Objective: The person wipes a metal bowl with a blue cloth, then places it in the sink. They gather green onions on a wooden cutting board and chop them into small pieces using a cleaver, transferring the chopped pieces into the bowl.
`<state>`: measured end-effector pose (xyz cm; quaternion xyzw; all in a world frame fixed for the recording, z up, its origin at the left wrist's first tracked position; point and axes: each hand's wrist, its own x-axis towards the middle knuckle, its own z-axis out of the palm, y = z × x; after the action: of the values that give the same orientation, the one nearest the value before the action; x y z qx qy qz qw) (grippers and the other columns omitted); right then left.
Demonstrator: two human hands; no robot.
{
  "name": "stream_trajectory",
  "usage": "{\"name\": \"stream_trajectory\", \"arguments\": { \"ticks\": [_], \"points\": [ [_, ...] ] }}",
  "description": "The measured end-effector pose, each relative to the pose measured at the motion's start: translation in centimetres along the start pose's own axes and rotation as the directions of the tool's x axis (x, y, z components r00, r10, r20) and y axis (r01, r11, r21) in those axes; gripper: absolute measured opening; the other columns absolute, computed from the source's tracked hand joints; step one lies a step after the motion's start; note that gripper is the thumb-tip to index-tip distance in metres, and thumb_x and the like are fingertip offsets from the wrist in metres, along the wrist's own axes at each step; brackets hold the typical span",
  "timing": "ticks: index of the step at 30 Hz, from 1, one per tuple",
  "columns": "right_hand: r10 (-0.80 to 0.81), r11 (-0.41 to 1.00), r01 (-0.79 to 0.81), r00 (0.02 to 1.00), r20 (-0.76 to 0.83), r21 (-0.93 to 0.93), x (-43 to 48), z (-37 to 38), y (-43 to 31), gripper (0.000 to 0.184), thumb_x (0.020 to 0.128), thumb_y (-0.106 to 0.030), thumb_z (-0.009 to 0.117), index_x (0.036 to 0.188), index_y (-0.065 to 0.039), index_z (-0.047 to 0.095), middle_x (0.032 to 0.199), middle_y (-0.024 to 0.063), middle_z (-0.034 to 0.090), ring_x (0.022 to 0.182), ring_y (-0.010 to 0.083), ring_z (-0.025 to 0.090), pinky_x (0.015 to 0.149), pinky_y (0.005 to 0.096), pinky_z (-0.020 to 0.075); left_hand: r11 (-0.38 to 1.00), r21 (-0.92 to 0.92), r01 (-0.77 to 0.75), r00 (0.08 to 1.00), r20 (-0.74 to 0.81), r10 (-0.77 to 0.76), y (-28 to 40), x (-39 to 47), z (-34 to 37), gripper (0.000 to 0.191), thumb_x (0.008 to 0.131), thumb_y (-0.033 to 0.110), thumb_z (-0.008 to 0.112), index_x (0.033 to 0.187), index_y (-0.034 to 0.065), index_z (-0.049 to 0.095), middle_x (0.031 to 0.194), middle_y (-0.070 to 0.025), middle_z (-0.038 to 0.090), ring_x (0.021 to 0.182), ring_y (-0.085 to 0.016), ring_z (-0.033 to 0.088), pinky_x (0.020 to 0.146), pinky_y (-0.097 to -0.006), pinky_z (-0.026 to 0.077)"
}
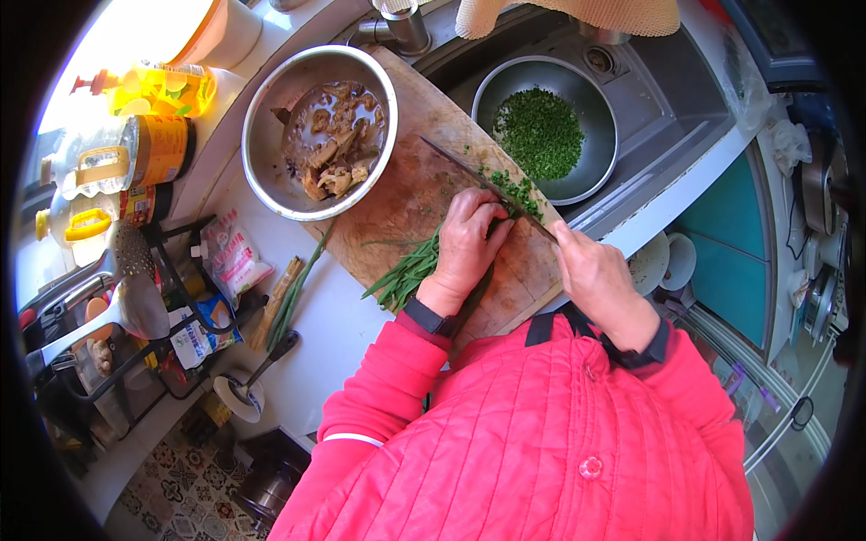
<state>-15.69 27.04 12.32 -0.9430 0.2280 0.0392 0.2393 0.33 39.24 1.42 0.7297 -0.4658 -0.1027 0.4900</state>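
On a wooden cutting board (433, 108), my left hand (470, 240) presses down a bunch of green stalks (409, 270), whose leafy ends stick out to its left. My right hand (599, 274) grips a kitchen knife (467, 169); its blade lies across the board beside my left fingertips, and the handle is hidden in the hand. Finely chopped greens (517, 193) lie along the far side of the blade. A steel bowl (392, 115) with pieces of cooked food in brown liquid rests on the board's upper left part.
A metal bowl (613, 145) of chopped greens sits in the sink (676, 128) beyond the board. At left are green stalks (295, 297), a white seasoning bag (233, 257), a utensil rack, a skimmer (132, 253) and bottles. A ladle (267, 358) rests in a small bowl (233, 406).
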Motion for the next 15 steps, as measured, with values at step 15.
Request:
{"name": "stream_trajectory", "arguments": {
  "ticks": [15],
  "points": [
    [0.007, 0.998, -0.003, 0.997, -0.072, 0.056, -2.6, -2.2, -0.8, 0.025, 0.097, -0.007, 0.058, 0.122, -0.007, 0.059, 0.101, 0.0141, 0.071, 0.082, 0.0370, 0.071, 0.068, 0.0459, 0.0582, 0.997, 0.052, -0.052, 0.999, 0.018, 0.051, 0.7, -0.1, -1.2, 0.024, 0.075, 0.005, 0.081, 0.089, 0.0044, 0.061, 0.109, -0.0124, 0.061, 0.106, -0.035, 0.060, 0.088, -0.0434, 0.052]
  ]
}}
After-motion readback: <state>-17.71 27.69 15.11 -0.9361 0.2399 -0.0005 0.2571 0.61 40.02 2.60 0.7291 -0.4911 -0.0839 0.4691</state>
